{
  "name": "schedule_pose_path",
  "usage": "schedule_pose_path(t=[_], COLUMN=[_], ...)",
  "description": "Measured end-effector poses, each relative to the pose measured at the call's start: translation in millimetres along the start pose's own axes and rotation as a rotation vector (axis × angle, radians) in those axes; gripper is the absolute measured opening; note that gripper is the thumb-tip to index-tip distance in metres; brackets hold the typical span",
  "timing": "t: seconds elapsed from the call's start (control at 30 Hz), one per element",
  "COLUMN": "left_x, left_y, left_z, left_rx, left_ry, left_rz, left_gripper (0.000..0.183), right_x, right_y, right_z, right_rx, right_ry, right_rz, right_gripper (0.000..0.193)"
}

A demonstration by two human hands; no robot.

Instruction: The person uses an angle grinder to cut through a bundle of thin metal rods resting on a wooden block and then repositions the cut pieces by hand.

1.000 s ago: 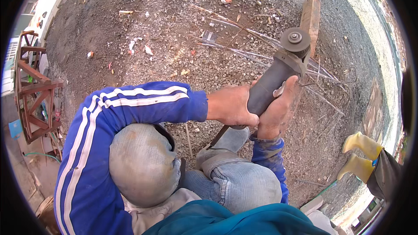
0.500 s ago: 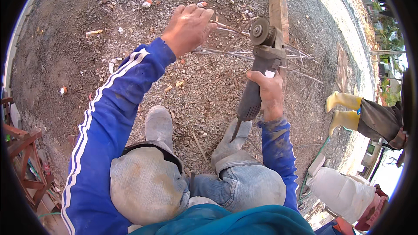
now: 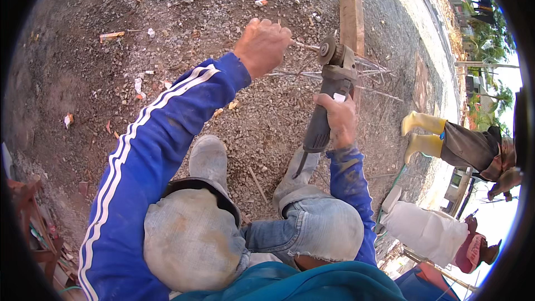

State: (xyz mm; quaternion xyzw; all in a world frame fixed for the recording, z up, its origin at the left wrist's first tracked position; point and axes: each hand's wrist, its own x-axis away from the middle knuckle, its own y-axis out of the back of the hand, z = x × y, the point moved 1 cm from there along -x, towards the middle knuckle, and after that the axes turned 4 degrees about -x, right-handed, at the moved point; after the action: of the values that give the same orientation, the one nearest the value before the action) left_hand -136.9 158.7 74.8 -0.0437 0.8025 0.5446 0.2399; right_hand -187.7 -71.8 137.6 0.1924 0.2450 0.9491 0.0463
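Observation:
My left hand is closed around the end of a thin metal rod, which runs right to the disc of an angle grinder. My right hand grips the grinder's dark body, its head pointing away from me and its cord trailing toward my right boot. The round disc meets or nearly meets the rod; I cannot tell if they touch. Other thin metal rods lie across a wooden plank beneath the grinder's head.
Gravel with scattered rubble covers the ground. My grey boots stand near the work. At right, a person in yellow boots stands near another in a white top. A reddish frame sits at lower left.
My left hand has shifted right, closer to the disc, still holding the rod. The grinder stays in my right hand, its head slightly lower in view. The whole view has turned a little.

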Motion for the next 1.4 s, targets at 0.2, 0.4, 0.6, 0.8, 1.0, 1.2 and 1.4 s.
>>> schedule_pose_path(t=[0.2,0.4,0.6,0.8,1.0,1.2,1.4], left_x=[5.7,10.1,-4.4,20.8,12.3,23.0,30.4], left_y=[-3.3,-9.3,-14.5,-3.4,-1.2,-78.4,-95.2], left_z=[-5.2,2.1,56.6,110.5,38.3,-10.7,-81.4], left_rx=[0.060,0.084,0.416,0.069,0.498,0.632,0.473], left_ry=[0.000,0.025,0.276,-0.089,0.230,0.234,0.294], left_rz=[-0.046,0.005,0.636,0.005,0.640,0.639,0.508], left_gripper=[0.013,0.020,0.029,0.032,0.039,0.039,0.033], right_x=[-7.9,2.1,-1.0,0.6,7.6,-7.8,-4.0], right_y=[-5.8,-8.2,5.3,45.2,67.2,33.9,57.7], right_z=[-6.7,-3.9,-35.8,-50.1,-62.4,-44.2,-60.3], right_rx=[-0.038,0.033,-0.153,-0.319,-0.353,-0.312,-0.194], right_ry=[-0.022,-0.012,0.043,-0.004,-0.013,0.040,-0.027], right_rz=[-0.011,-0.038,0.016,-0.026,-0.067,-0.003,-0.104], right_gripper=[0.038,0.036,0.036,0.041,0.039,0.037,0.038])
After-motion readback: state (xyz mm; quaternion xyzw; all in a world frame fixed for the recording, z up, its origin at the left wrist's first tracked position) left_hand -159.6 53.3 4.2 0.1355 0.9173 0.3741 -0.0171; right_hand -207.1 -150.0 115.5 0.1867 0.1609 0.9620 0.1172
